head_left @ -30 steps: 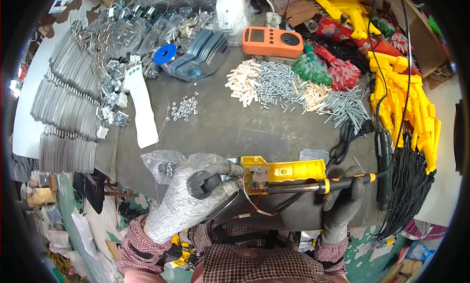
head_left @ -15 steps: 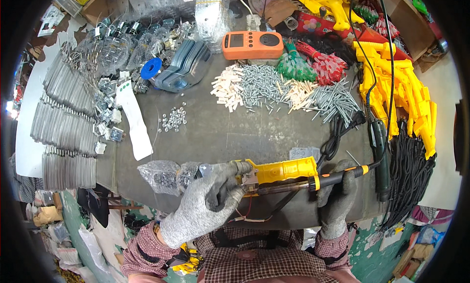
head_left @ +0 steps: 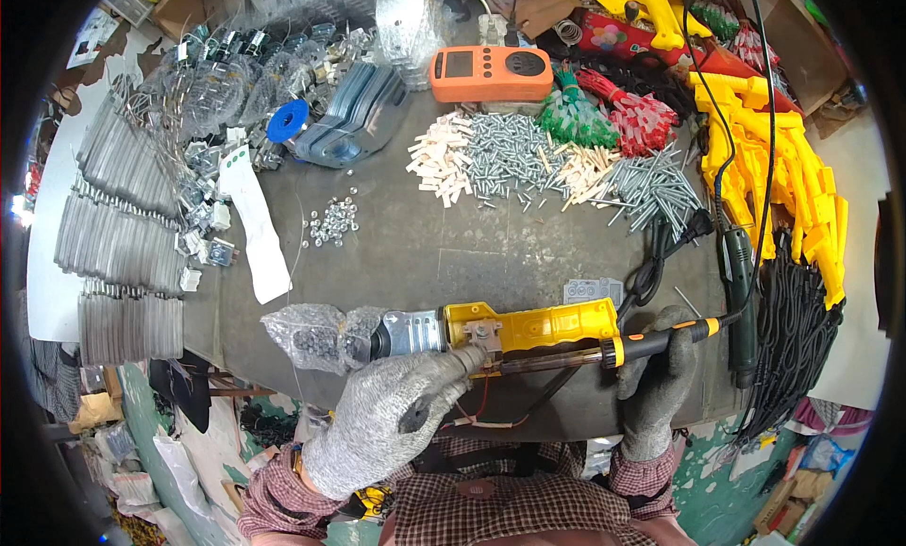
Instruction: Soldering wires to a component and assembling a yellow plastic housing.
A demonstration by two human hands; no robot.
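My right hand (head_left: 653, 371), in a grey glove, is wrapped round a soldering iron (head_left: 661, 341) with a black-and-yellow handle. The iron points left, its tip end beside a small switch-like part (head_left: 484, 335). That part sits at an open yellow plastic housing half (head_left: 557, 327) lying on the table. A shiny metal piece (head_left: 415, 331) joins the housing's left end. My left hand (head_left: 401, 395), also gloved, has its fingers closed just below the switch-like part; what they pinch is hidden. A thin red wire (head_left: 485, 395) hangs beside the fingertips.
A bubble-wrap bag (head_left: 316, 336) lies left of the housing. Farther back are loose nuts (head_left: 332, 222), screws (head_left: 510, 159), an orange meter (head_left: 491, 74) and bundled wires (head_left: 576, 112). A dark electric screwdriver (head_left: 738, 310) hangs at right, near yellow housings (head_left: 812, 187) and black cords (head_left: 793, 348).
My left hand has moved down off the housing's left end, uncovering the metal piece and the switch-like part. The soldering iron stays in my right hand, nearly still.
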